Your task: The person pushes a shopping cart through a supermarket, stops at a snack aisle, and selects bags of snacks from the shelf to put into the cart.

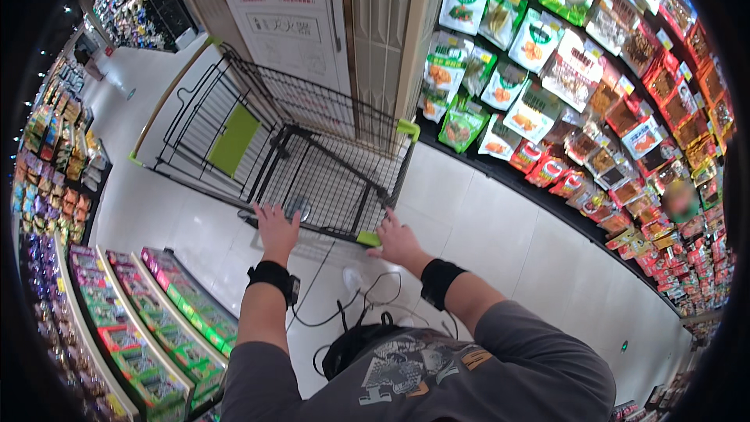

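A black wire shopping cart [328,181] with lime-green corner pieces stands before me, its long side towards me. Its basket shows bare wire mesh. My left hand [276,233] is at the near side rim, fingers spread and pointing over it. At the lime-green corner piece [368,238] is my right hand [399,240], its thumb apart from the fingers; whether it grips the rim is unclear. The cart's handle bar [170,94] is at the far left end, beside a green panel [234,140] on the wire. Black bands circle both my wrists.
Hanging snack packets [527,99] fill a shelf on the right. A pillar with a white panel door [275,6] rises behind the cart. Boxed goods [158,346] line a lower-left shelf. Dark cables [328,316] hang at my waist. A person [88,64] is far down the aisle.
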`<action>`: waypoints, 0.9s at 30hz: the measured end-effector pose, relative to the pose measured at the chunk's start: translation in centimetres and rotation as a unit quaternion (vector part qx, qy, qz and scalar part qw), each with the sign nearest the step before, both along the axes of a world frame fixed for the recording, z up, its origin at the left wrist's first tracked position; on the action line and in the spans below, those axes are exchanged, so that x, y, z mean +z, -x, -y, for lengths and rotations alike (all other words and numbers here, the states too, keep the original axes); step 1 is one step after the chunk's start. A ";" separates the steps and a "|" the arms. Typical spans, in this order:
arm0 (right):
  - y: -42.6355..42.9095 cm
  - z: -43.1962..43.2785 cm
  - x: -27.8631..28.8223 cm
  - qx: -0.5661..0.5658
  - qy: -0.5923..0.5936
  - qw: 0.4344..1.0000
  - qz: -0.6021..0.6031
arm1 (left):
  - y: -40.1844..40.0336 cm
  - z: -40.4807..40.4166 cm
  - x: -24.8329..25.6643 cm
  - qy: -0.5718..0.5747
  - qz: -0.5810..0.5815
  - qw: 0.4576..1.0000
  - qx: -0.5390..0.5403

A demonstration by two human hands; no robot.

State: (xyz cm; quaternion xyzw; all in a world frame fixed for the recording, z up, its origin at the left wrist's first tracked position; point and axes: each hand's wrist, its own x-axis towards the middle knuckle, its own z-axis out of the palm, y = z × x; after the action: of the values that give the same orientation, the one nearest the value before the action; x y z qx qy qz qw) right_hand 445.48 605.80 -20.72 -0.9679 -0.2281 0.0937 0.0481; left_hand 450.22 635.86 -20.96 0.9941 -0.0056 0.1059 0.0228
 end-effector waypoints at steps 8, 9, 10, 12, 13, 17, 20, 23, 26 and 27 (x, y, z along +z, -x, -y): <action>-9.7 -7.7 1.1 0.010 -0.029 0.999 -0.028 | -11.3 -7.5 0.6 -0.019 -0.069 0.995 0.075; -10.6 -8.5 1.0 0.009 -0.026 0.999 -0.029 | -12.5 -8.2 0.7 -0.015 -0.070 0.995 0.074; -11.4 -9.2 1.0 0.016 -0.027 0.999 -0.028 | -13.7 -9.1 1.0 -0.015 -0.074 0.994 0.083; -13.0 -10.0 1.0 0.018 -0.039 0.998 -0.037 | -16.0 -9.4 2.1 -0.013 -0.098 0.990 0.095; -13.6 -10.5 1.2 0.009 -0.037 0.999 -0.029 | -17.0 -9.7 2.0 -0.011 -0.091 0.992 0.086; -15.4 -11.8 1.0 0.019 -0.016 0.996 -0.082 | -19.8 -10.9 1.9 -0.008 -0.132 0.988 0.086; -16.2 -11.8 0.5 0.050 -0.040 0.995 -0.082 | -21.0 -11.4 -1.2 -0.036 -0.086 0.991 0.092; -17.2 -10.7 0.1 0.083 -0.037 0.993 -0.080 | -21.5 -10.6 -2.6 -0.086 -0.113 0.983 0.118; -19.7 -7.0 -0.6 0.130 -0.117 0.977 -0.119 | -22.4 -7.6 -1.6 -0.103 -0.186 0.972 0.101; -20.9 -6.0 0.6 0.132 -0.120 0.970 -0.164 | -22.9 -6.6 -1.0 -0.076 -0.217 0.967 0.111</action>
State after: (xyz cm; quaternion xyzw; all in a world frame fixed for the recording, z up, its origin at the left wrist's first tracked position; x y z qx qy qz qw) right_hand 466.43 611.83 -20.11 -0.8880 -0.3522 0.2288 0.1875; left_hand 473.09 642.41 -21.97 0.9864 0.1022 -0.1116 -0.0638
